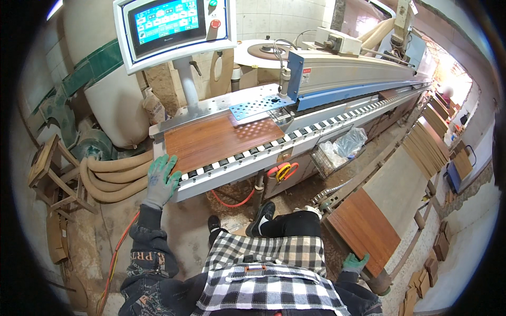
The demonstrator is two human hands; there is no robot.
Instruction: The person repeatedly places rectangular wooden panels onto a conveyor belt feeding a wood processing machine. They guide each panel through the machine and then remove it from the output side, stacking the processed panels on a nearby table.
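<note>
A brown wood-grain board [211, 138] lies on the roller track of a long edge-banding machine [358, 76], its far right part under a blue perforated plate [258, 107]. My left hand [162, 181], in a grey and green glove, rests at the board's near left corner, fingers stretched out and apart. Down at my right, a second brown board [365, 231] lies on top of a greyish panel [396, 181] on a low roller stand. My right hand [353, 262], gloved too, grips that second board's near edge; part of its fingers is hidden.
A control screen [167, 23] on a post stands behind the track. Ribbed hoses [118, 176] and a wooden stool [55, 171] are at left. A wire basket with plastic bags [340, 150] and yellow-handled scissors [284, 171] hang on the machine's front. Stacked boards [428, 145] stand at right.
</note>
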